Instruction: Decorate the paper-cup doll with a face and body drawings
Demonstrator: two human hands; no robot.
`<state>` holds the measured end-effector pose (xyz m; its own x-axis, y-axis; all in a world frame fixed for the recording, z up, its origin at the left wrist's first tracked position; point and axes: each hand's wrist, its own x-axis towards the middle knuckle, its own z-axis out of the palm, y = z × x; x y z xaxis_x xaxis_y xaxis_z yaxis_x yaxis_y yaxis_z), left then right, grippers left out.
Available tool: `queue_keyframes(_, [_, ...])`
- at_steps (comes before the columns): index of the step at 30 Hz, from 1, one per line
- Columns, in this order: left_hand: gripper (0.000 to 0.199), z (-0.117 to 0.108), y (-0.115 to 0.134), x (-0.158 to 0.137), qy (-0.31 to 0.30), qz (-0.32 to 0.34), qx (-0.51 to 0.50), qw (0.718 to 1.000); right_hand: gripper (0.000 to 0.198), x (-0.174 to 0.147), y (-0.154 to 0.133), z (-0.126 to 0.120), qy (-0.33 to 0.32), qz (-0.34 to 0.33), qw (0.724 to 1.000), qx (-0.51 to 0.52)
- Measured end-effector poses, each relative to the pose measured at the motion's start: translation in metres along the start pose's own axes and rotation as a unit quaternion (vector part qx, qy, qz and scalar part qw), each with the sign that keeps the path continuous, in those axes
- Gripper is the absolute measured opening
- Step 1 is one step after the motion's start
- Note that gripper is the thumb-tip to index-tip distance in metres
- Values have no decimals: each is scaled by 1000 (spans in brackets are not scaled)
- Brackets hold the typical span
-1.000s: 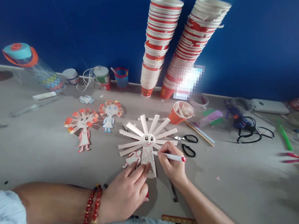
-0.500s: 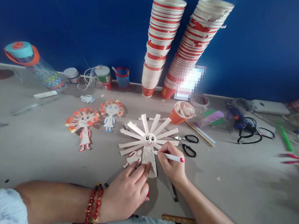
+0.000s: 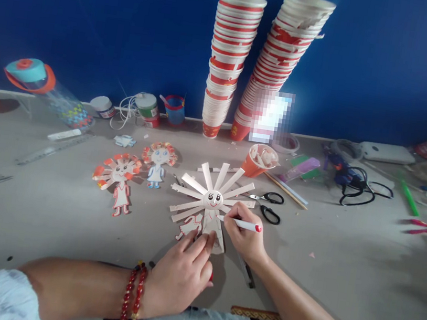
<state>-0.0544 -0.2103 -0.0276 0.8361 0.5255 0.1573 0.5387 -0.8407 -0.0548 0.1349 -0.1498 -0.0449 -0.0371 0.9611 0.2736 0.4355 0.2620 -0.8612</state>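
A white paper doll [image 3: 213,200] with a drawn face and long paper strips fanning out as hair lies on the table in front of me. My left hand [image 3: 186,267] presses its fingertips on the lower body of this doll, holding it down. Something small and red peeks out by the left thumb, mostly hidden. Between the fingers of my right hand [image 3: 244,236] is a white marker [image 3: 246,224] with a red end, its tip at the doll's shoulder. Partly under the doll's strips sits a small paper dress cutout [image 3: 189,226] outlined in red.
Two finished-looking paper dolls [image 3: 121,192] lie to the left. Black-handled scissors [image 3: 272,208] rest right of the strips, near an orange cup of paper scraps [image 3: 256,163]. Tall paper cup stacks [image 3: 234,41] stand against the blue wall. A bottle [image 3: 62,102] is at far left.
Almost nothing differs. The marker and my right hand have shifted very slightly left; my left hand stays on the doll.
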Motion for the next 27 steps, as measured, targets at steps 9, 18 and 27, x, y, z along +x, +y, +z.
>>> queue_keyframes(9, [41,1,1,-1,3,-4,-2,1000,16,-1,-1,-1,-20,-2,1000,-5])
queue_keyframes(18, [40,1,1,0,4,-1,-5,1000,15,-2,-4,-2,-37,-3,999,-10])
queue_keyframes(27, [40,1,1,-1,6,-2,-1,1000,15,-1,-5,-2,-45,3,999,-12])
